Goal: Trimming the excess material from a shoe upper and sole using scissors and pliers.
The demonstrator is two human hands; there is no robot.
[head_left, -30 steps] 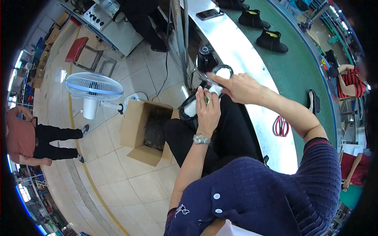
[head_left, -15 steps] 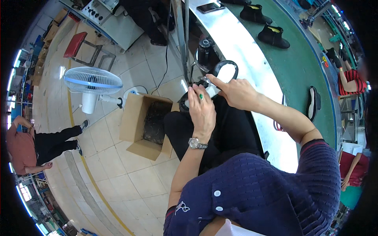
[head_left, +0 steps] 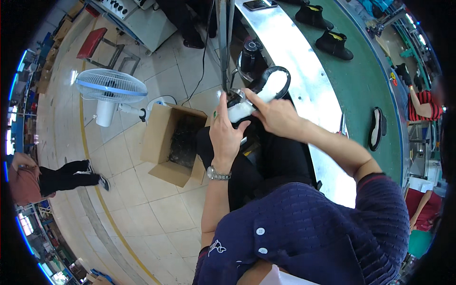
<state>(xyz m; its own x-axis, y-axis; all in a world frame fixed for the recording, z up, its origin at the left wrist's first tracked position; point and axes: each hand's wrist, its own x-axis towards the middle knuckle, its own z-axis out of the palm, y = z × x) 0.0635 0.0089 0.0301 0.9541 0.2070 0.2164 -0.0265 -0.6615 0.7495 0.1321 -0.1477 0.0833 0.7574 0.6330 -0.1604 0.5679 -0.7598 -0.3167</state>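
Note:
A shoe sole point(head_left: 274, 86) with a black rim and a white inner face lies slantwise above my lap. My right hand point(head_left: 280, 116) crosses its middle, fingers curled on it. The index finger reaches to a small shiny metal piece point(head_left: 241, 93) at the sole's far left edge; its kind I cannot make out. Beside the sole's near end is my left hand point(head_left: 225, 130), fingers upright and thumb apart, holding nothing I can see. It wears a green ring and a wristwatch point(head_left: 218, 174).
An open cardboard box point(head_left: 159, 137) with dark contents stands left of my knees. Right is a metal table edge point(head_left: 304, 66), then a green belt point(head_left: 365, 95) with black boots point(head_left: 334, 45) and another sole point(head_left: 376, 128). A fan point(head_left: 111, 90) and a metal post point(head_left: 222, 47) stand nearby.
My left hand has drawn back toward me and left from the sole, its thumb now spread. The sole and my right hand have shifted only slightly.

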